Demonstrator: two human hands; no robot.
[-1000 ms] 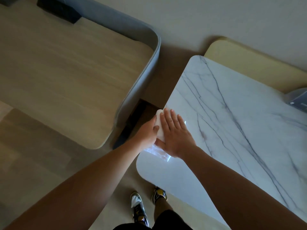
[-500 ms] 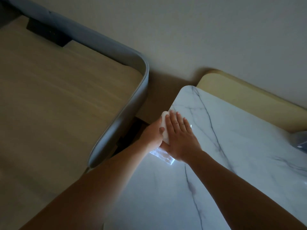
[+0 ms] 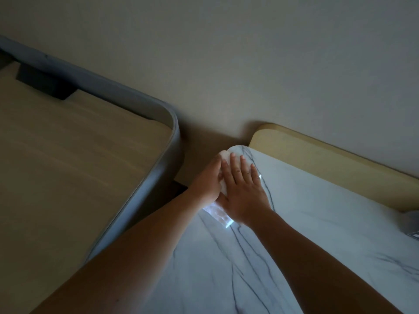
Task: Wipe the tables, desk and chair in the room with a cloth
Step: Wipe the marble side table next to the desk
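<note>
Cloth (image 3: 224,155) is pinned flat under the right hand (image 3: 242,189), fingers straight and spread, at the far left corner of the marble table (image 3: 317,223). Left hand (image 3: 207,180) is set against the cloth's left side at the table rim; a grip there cannot be confirmed.

Risks:
- The cloth is overhanging the corner. One more forward push and it could be shoved into the gap beside the grey-rimmed wooden surface (image 3: 68,166).
- Fingertips could be jammed against the yellow panel (image 3: 317,159) behind.
- Grey object (image 3: 410,223) at the right edge could be swept off if strokes are run wide.
</note>
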